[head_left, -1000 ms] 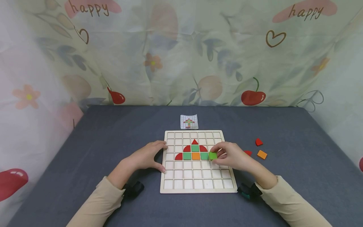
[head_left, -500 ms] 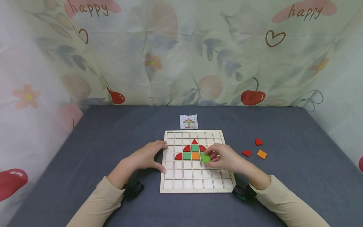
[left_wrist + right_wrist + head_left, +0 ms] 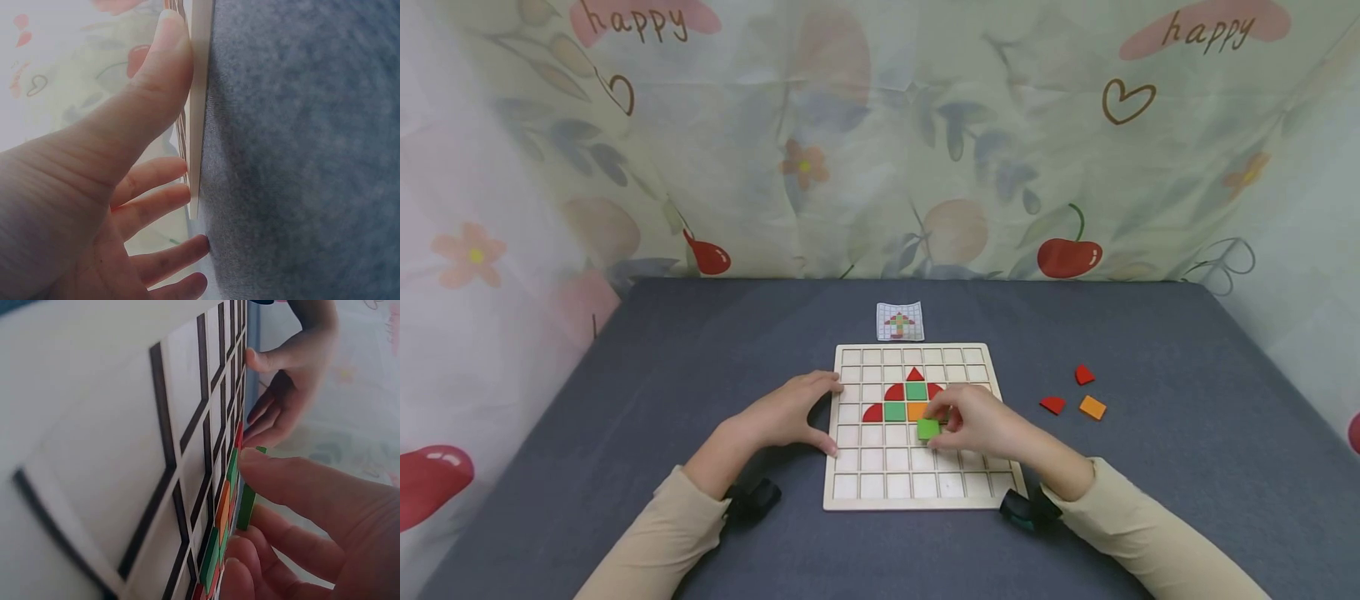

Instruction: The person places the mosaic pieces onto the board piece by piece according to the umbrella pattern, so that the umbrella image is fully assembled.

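Observation:
My right hand (image 3: 973,422) pinches a green square tile (image 3: 928,430) between thumb and fingers, close over the gridded wooden board (image 3: 868,485), just below the orange square (image 3: 917,411) set in it. In the right wrist view, the green tile (image 3: 247,503) stands edge-on between thumb and fingertips. My left hand (image 3: 786,411) rests at the board's left edge, thumb and fingers spread and touching the rim; the left wrist view shows the thumb (image 3: 164,69) against that edge. Red pieces, such as the triangle (image 3: 914,375), and green squares (image 3: 894,412) fill several cells. My right hand hides part of the pattern.
A small printed pattern card (image 3: 899,322) lies behind the board. To the right on the dark cloth (image 3: 1150,483) are an orange square (image 3: 1093,407) and two red pieces, one nearer the board (image 3: 1052,405) and one farther back (image 3: 1084,375). A printed curtain (image 3: 880,167) hangs behind the table.
My right hand has moved left across the board with the green tile, from the right of the pattern to just below the orange square. My left hand has stayed at the board's edge.

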The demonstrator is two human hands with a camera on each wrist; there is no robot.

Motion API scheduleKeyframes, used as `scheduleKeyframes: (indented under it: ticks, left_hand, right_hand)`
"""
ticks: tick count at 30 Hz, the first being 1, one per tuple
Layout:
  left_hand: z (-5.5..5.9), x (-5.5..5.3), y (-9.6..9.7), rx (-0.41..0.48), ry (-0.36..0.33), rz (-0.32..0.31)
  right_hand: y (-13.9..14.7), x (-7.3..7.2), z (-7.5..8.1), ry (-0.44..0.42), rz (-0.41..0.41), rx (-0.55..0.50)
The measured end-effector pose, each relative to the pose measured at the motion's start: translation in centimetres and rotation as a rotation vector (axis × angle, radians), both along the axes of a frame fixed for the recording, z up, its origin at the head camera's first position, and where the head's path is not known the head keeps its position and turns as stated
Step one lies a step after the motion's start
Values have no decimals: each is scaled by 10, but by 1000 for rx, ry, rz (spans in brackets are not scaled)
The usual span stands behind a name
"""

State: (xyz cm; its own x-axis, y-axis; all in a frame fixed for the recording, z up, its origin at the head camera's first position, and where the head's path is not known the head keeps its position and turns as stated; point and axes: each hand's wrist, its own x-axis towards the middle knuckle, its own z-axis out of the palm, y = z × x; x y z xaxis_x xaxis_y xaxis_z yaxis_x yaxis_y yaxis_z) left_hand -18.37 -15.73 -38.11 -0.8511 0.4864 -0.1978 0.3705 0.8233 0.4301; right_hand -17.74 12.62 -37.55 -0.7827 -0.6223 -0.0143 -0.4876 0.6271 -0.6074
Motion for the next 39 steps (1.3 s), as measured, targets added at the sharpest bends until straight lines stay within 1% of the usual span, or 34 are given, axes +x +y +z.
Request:
scheduleKeyframes:
  ticks: [11,20,26,33,36,39]
  left_hand:
    - [0,0,0,1,3,-5]
    - [2,1,1,3,-7,4]
    - [2,1,1,-5,-7,4]
    - [3,0,1,-1,-12,5]
    - [2,1,1,3,-16,6]
    - [2,1,1,3,-15,4]
  right_hand:
    - [-11,-1,-1,31,-5,58]
    - [-15,-1,0,11,-33,84]
    - [-16,-2,-1,15,-35,85]
    - [-14,-1,1,-2,-32,76]
    - [-9,-2,4,-19,-39,60]
    - [1,-5,8,-31,-63,42]
